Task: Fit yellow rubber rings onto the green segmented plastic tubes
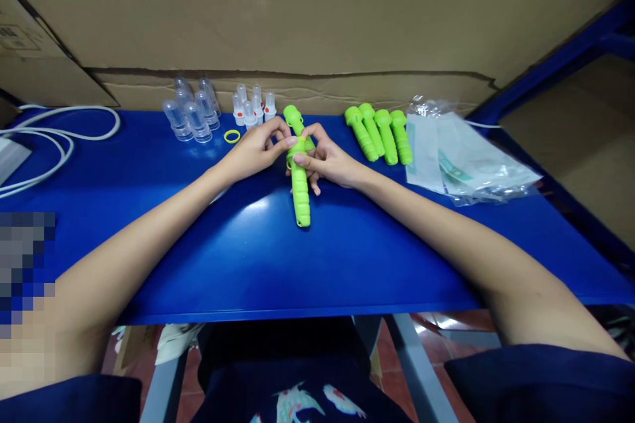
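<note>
Both my hands meet at the middle of the blue table [248, 258]. My right hand [331, 160] grips a ribbed green flashlight body [300, 193] that points toward me. My left hand [258, 147] pinches its upper end, where a thin yellow ring sits. A second green flashlight body [292, 117] lies just behind my fingers. A loose yellow ring [231, 137] rests on the table left of my left hand.
Several green flashlight bodies [380, 133] lie in a row at the back right, beside a pile of clear plastic bags [461, 158]. Clear caps [191, 112] and small white parts [253, 106] stand at the back. White cables [59, 139] curl at the left. Cardboard lines the wall.
</note>
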A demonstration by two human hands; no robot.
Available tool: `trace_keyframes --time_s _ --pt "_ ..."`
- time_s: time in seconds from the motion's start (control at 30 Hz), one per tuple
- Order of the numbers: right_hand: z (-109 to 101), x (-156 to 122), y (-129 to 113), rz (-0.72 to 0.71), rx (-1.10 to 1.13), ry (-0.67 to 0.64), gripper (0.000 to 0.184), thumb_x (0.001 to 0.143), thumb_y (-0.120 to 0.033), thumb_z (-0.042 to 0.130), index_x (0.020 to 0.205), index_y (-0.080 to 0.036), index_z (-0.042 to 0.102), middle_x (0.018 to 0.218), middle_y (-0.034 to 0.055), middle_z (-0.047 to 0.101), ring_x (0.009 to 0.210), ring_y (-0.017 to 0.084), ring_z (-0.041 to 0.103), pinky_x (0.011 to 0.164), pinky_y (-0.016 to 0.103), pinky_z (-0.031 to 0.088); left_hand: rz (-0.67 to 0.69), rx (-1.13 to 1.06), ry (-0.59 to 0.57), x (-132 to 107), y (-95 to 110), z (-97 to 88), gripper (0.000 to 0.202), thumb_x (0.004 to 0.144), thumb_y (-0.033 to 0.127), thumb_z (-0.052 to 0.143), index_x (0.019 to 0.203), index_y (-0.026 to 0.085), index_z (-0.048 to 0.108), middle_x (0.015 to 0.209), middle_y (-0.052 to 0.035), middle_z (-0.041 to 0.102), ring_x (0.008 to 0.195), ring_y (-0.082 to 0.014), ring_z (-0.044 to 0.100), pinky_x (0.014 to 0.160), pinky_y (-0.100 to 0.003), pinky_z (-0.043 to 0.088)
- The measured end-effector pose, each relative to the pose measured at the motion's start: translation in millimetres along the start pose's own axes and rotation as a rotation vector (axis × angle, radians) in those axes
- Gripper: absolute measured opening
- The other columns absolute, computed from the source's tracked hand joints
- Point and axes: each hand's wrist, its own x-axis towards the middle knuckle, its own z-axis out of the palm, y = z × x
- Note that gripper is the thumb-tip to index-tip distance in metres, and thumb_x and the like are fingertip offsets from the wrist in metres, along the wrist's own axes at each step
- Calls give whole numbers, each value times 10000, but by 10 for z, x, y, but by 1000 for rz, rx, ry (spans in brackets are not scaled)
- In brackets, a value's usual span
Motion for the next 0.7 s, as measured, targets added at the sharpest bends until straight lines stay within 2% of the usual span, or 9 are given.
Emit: trace_keyframes --time_s 0.13,0.37,0.57,0.7 --pt "17 -4 13 -2 -15 11 640 854 -607 790 1058 -290 273 853 -58 721 600 133 724 428 178 543 29 -2 -17 3 -21 -15 392 894 561 734 877 207 567 749 1 607 662 -131 544 607 -254 409" --pt "24 -17 43 -6 -47 10 616 876 -603 768 1068 -291 274 862 -60 722 585 120 712 467 198 564 -44 -114 -177 -22 -27 -22 389 947 584 641 935 202 564 730 16 610 634 -117 566 604 -242 431" --pt "64 -41 45 -4 -16 8 630 869 -595 780 1078 -287 271 927 -18 740 619 139 731 462 204 558 -127 -303 -300 -36 -13 -51 445 862 571 766 934 203 527 747 26 662 664 -106 651 657 -224 492" --pt "81 -57 44 49 1 37 676 835 -603 806 1088 -283 267 899 -13 739 672 180 764 460 209 553 -173 -369 -286 -44 -25 -50 471 820 551 815 897 197 513 728 26 659 654 -105 640 637 -221 461"
